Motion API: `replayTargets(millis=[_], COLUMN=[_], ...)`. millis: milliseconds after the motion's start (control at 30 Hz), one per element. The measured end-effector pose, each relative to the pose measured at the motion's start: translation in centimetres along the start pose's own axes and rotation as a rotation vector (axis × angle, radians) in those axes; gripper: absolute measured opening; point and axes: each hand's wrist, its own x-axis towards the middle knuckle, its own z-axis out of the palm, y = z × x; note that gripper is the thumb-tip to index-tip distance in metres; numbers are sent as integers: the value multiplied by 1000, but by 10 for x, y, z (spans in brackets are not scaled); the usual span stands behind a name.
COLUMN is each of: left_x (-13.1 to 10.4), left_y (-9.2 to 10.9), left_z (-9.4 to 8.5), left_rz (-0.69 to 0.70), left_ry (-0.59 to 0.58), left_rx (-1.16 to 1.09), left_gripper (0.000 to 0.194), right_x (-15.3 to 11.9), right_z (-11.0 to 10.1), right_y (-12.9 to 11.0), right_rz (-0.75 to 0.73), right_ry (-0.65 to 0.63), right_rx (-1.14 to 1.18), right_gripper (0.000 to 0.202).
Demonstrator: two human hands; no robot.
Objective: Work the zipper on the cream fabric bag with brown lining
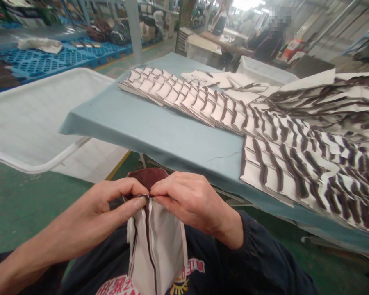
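Note:
A sewn fabric piece (167,241), off-white with dark brown seams, hangs in front of my body from both hands. Its far upper part shows a reddish-brown face (149,177). My left hand (118,203) pinches the top edge by the brown seam, thumb towards me. Right beside it, my right hand (184,198) pinches the same edge from the other side, and the fingertips of both hands nearly touch. The lower end of the piece lies against my dark clothing.
A table with a pale blue cover (153,123) stands ahead. Overlapping rows of similar white-and-brown pieces (203,102) lie along it, heaped higher at the right. A white plastic tub (49,159) stands at the left. Blue pallets (74,53) and a person (270,41) are farther back.

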Motion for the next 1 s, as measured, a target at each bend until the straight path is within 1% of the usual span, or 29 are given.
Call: replayTargets(millis=[67, 200, 267, 367, 433, 567, 633, 733, 833, 933, 1000], left_x=[-1, -1, 0, 1, 1, 3, 4, 5, 5, 2, -3], left_y=[0, 3, 1, -4, -6, -3, 1, 6, 7, 2, -5], left_z=[-2, -7, -6, 0, 4, 7, 6, 3, 4, 8, 12], left_rz=[-7, -33, -32, -38, -25, -17, -42, -71, -83, -108, -118], left_ry=[12, -24, -34, -13, -4, -10, -25, -48, -46, -95, -113], left_rx=[-2, 17, 13, -2, -14, -24, -12, 6, 15, -23, -75], left_gripper=[36, 37, 38, 39, 41, 42, 42, 40, 39, 42, 44], right_x=[1, 3, 3, 1, 0, -1, -1, -1, 0, 1, 3], right_z=[-1, -5, -6, -4, -1, 9, 14, 19, 22, 20, 18], right_y=[-1, -1, 0, -1, -3, -9, -10, -10, -7, -4, -2], right_rz=[-28, -56, -49, -32, -27, -49, -33, 8, 16, 28, 73], right_ry=[-7, -57, -104, -157, -143, -17, 14, 1, -17, 14, 27], right_rx=[-41, -50, -44, -109, -189, -283, -298, -313, -312, -276, -174], right_gripper=[24, 21, 19, 24, 28, 31, 31, 29, 28, 26, 22])
